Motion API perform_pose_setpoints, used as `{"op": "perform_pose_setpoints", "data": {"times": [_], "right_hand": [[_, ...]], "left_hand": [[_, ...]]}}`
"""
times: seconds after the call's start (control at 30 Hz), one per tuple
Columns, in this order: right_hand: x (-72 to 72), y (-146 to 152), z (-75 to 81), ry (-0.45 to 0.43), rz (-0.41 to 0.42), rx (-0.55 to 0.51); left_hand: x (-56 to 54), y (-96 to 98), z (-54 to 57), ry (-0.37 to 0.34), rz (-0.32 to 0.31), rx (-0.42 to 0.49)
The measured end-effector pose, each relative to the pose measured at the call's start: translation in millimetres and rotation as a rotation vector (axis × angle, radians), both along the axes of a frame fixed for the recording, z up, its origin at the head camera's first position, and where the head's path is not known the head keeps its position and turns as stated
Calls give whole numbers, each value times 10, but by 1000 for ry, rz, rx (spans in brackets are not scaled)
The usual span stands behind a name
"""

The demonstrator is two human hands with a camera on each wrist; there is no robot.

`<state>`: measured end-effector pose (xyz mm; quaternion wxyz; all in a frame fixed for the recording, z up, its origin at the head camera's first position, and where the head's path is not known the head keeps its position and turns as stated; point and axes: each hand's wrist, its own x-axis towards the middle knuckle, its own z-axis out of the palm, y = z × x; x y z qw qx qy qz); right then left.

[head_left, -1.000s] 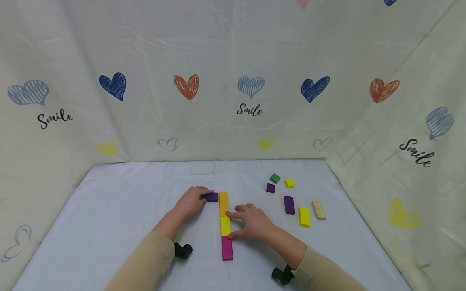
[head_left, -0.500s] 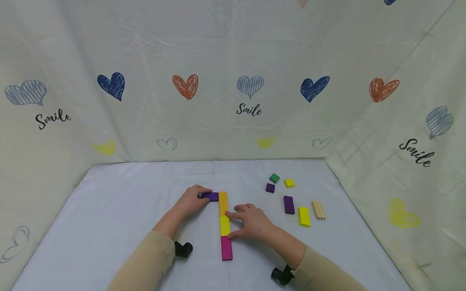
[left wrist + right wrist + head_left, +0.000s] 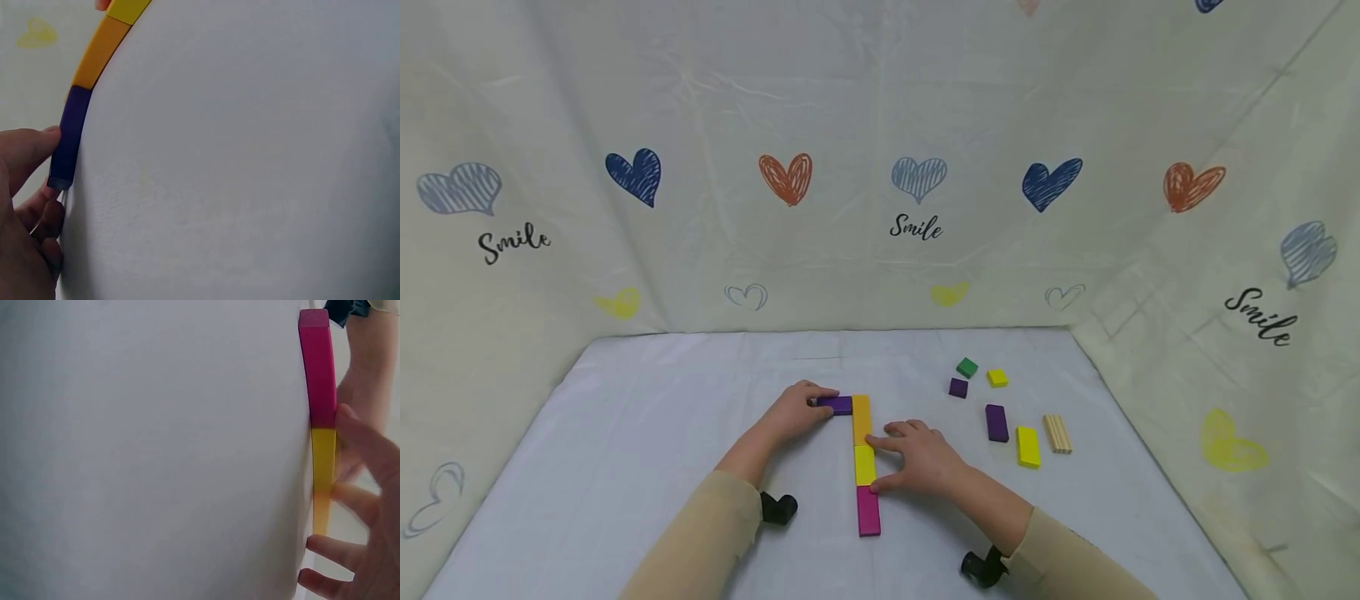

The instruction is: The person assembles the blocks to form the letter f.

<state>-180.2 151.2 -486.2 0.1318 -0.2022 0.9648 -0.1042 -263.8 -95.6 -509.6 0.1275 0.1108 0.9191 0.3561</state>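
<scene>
A purple block lies crosswise on the white cloth, its right end against the top of a column of blocks. Thumb and fingers of my left hand pinch its left part; in the left wrist view the purple block meets the orange one. Down the column run an orange block, a yellow block and a magenta block, end to end. My right hand, fingers spread, touches the column's right side, thumb near the joint of magenta and yellow.
To the right lie a green block, small purple and yellow blocks, longer purple and yellow blocks, and a bundle of wooden sticks. A printed curtain stands behind the table.
The left hand's fingers have shifted slightly on the purple block, its thumb now a little farther right along it. Right hand and blocks stay in place.
</scene>
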Motion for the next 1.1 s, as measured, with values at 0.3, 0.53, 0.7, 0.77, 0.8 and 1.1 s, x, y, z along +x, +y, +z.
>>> {"op": "perform_pose_setpoints", "data": {"times": [0.3,0.53,0.7,0.77,0.8,1.1], "right_hand": [[7,35,9,-32,-7,-41],[-29,117,34,-7,-70,-107],[-41,217,101,31,-146,-144],[-37,269,134,41,-178,-154],[-38,300,146,46,-193,-159],[-41,788,244,77,-310,-220]], "left_hand": [[-25,11,-19,4,-4,-7],[-28,34,-14,-16,-9,-23],[-35,46,14,-43,-2,-41],[-36,43,33,-57,4,-47],[-36,45,42,-64,8,-48],[-40,53,82,-85,17,-35]]}}
